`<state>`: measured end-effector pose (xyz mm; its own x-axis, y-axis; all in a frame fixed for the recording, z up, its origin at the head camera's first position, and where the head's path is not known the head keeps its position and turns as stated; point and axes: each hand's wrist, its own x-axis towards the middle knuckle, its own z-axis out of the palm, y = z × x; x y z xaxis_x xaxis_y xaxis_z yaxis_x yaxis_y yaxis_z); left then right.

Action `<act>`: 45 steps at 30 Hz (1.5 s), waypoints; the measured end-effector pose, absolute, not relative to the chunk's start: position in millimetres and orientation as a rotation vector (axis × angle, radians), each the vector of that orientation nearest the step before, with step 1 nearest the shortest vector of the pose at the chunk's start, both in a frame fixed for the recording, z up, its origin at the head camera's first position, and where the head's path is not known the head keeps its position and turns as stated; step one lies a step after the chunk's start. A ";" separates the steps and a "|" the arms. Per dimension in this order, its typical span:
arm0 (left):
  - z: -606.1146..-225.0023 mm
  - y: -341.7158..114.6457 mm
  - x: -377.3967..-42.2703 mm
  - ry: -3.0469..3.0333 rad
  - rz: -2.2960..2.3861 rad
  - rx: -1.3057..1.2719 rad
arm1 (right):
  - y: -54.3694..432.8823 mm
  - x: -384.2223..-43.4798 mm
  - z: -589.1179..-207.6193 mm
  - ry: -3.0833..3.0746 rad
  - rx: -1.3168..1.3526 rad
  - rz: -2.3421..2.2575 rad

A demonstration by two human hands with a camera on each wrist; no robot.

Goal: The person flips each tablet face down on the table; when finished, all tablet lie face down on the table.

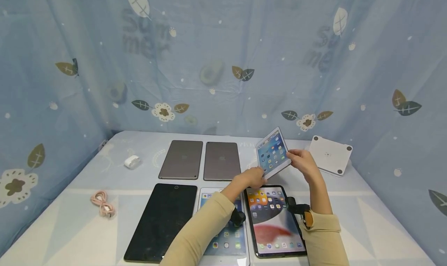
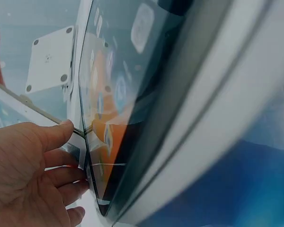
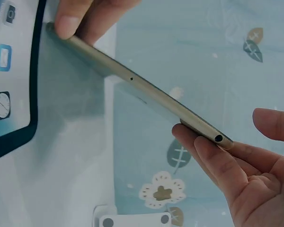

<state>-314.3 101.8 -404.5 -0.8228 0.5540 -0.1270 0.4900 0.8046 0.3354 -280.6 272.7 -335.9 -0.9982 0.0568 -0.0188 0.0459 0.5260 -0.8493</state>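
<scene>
A small white tablet [image 1: 272, 151] is held tilted up, its screen lit with app icons. My left hand [image 1: 253, 176] pinches its lower left corner, thumb along the edge in the left wrist view. At the right edge is my right hand [image 1: 304, 163]. The right wrist view shows its fingers [image 3: 213, 163] extended against the back by the corner with the headphone jack, and the thumb apart from the tablet. Just below the left hand lies a black-rimmed tablet [image 1: 270, 219] with a lit screen. Beside it, a larger white tablet [image 1: 228, 240] is partly hidden under my left sleeve.
Two grey tablets lie face down at the back, one left [image 1: 181, 161], one right [image 1: 222, 163]. A black tablet [image 1: 164, 219] lies front left. Further left are a white charger [image 1: 132, 162] and a coiled pink cable [image 1: 103, 204]. A white stand [image 1: 330, 153] with dark round feet is back right.
</scene>
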 end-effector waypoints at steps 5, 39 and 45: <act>-405.3 107.6 -313.4 2.777 0.412 0.827 | 272.2 -278.8 -332.5 -2.723 -0.081 1.504; -363.6 77.1 -324.0 2.523 0.955 0.950 | 259.9 -293.7 -361.4 -2.720 0.255 2.014; -354.4 71.7 -327.5 2.546 0.977 0.968 | 257.3 -300.5 -377.9 -2.814 0.234 2.032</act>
<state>-327.5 71.7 -354.4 -0.7490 0.6626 0.0063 0.4966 0.5550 0.6674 -300.5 257.3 -377.9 -0.9349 -0.2989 -0.1911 0.0875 0.3278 -0.9407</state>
